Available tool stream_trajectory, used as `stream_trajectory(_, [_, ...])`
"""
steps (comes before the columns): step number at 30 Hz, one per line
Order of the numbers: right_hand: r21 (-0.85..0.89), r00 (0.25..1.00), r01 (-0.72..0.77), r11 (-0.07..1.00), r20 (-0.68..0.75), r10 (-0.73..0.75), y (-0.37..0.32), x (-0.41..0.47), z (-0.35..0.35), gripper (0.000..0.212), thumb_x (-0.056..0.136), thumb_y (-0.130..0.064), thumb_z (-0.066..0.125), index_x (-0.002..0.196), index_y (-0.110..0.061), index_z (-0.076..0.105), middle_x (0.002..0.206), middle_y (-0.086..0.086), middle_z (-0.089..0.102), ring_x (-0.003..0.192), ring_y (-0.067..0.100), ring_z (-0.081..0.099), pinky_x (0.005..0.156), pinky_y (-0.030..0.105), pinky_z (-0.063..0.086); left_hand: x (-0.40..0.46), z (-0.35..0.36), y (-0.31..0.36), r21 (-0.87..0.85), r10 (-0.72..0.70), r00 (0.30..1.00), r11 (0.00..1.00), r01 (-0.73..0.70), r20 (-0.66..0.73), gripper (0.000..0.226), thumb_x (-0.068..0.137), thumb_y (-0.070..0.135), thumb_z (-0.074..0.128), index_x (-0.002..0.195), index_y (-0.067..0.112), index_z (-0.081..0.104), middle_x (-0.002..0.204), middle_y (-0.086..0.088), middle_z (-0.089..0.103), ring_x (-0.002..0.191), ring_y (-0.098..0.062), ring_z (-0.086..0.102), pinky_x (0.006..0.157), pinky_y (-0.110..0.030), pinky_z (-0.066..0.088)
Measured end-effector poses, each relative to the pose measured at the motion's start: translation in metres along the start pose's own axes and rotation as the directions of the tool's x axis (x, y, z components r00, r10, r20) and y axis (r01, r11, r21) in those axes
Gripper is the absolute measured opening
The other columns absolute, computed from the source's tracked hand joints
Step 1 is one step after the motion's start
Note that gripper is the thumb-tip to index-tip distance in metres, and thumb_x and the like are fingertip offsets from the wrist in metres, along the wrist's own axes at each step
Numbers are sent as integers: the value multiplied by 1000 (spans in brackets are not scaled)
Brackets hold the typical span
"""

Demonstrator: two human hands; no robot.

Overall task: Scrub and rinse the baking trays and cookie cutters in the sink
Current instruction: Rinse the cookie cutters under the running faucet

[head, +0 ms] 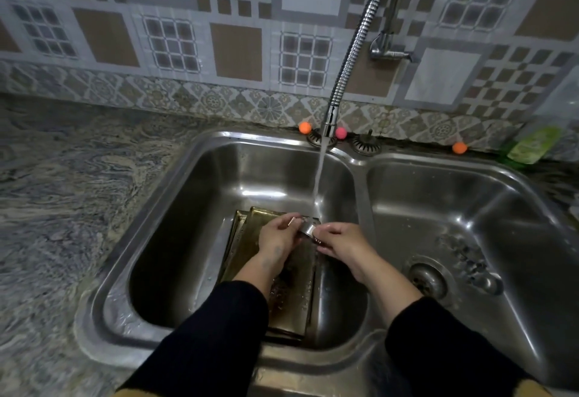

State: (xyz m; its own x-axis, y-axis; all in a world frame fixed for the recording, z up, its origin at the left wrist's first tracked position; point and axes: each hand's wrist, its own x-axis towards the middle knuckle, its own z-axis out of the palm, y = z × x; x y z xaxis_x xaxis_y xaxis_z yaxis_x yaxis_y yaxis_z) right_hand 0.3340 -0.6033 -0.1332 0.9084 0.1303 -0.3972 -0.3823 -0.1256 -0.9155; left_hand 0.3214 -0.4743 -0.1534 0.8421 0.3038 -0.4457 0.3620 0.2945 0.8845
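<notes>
Both hands are over the left sink basin [194, 215], under the running water [319, 177]. My left hand [277, 235] pinches a small shiny metal cookie cutter [305, 229] from the left. My right hand [340, 240] grips the same cutter from the right with curled fingers. Below the hands, brownish baking trays [241, 240] lie stacked flat on the basin floor, partly hidden by my forearms. The stream comes from the flexible chrome faucet hose [351, 61] and lands just beside the cutter.
The right basin [438, 208] has a drain [427, 280] and holds small metal pieces [470, 262]. Strainer plugs [365, 145] sit on the sink's back ledge. A green soap pouch [532, 146] stands at the far right. Marbled counter [62, 193] spreads to the left.
</notes>
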Motion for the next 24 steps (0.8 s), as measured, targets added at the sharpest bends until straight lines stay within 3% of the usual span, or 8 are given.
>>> stream_trajectory(5, [51, 993, -8, 999, 114, 2, -2, -5, 4, 7, 88, -7, 64, 92, -12, 66, 92, 7, 67, 83, 15, 64, 70, 18, 57, 0, -2, 3, 83, 142, 988, 987, -136, -69, 12, 92, 23, 63, 96, 23, 74, 97, -3, 74, 95, -20, 69, 93, -39, 53])
stream_trajectory(8, [-93, 996, 50, 994, 84, -42, -5, -4, 11, 13, 93, -13, 58, 82, -16, 64, 81, 6, 65, 67, 16, 61, 54, 16, 53, 4, -2, 6, -11, 114, 988, 993, -116, -103, 20, 96, 22, 56, 91, 27, 74, 87, -6, 73, 79, -23, 69, 83, -38, 57])
stream_trajectory(10, [-202, 993, 116, 973, 17, -115, -12, 3, 15, 16, 93, -15, 58, 78, -20, 62, 74, 2, 64, 60, 13, 59, 54, 19, 49, 5, -5, 5, -89, 79, 994, 992, -86, -80, 20, 98, 15, 52, 102, 21, 70, 86, -7, 70, 70, -19, 64, 77, -35, 55])
stream_trajectory(13, [-307, 983, 177, 935, 0, -186, -26, 16, 23, 7, 92, -18, 59, 91, -19, 66, 77, 1, 65, 64, 15, 61, 63, 27, 50, 5, -12, 1, -155, 53, 994, 986, -68, -100, 20, 96, 10, 53, 113, 13, 63, 103, -8, 69, 89, -20, 68, 79, -32, 57])
stream_trajectory(17, [-484, 981, 184, 856, 39, -189, -33, 21, 35, 28, 91, -24, 59, 118, -19, 63, 107, 6, 68, 91, 25, 66, 87, 39, 54, 4, -18, 1, -251, 5, 990, 967, -40, -139, 19, 95, 8, 54, 112, 12, 63, 109, -10, 67, 92, -19, 67, 70, -24, 53])
stream_trajectory(19, [-458, 985, 173, 872, 68, -159, -33, 16, 31, 42, 90, -17, 61, 131, -14, 54, 124, 8, 62, 105, 22, 62, 98, 34, 49, 2, -20, 2, -258, -5, 995, 966, -21, -99, 19, 97, 10, 52, 111, 17, 63, 112, -10, 66, 98, -21, 66, 73, -25, 53])
stream_trajectory(21, [-476, 975, 219, 852, 128, -180, -33, 9, 20, 49, 88, -6, 63, 135, -10, 52, 129, 5, 58, 116, 17, 57, 97, 21, 42, -4, -22, 6, -274, -42, 999, 961, 34, -23, 20, 101, 18, 46, 114, 16, 61, 109, -11, 68, 98, -22, 68, 71, -24, 54])
stream_trajectory(24, [-577, 928, 370, 728, 189, -322, -30, 1, 2, 45, 82, -1, 68, 125, -14, 61, 122, 3, 64, 101, 8, 61, 87, 16, 45, -10, -17, 9, -302, -43, 999, 952, 50, 30, 25, 102, 16, 40, 115, 11, 61, 105, -11, 70, 93, -19, 69, 72, -25, 55])
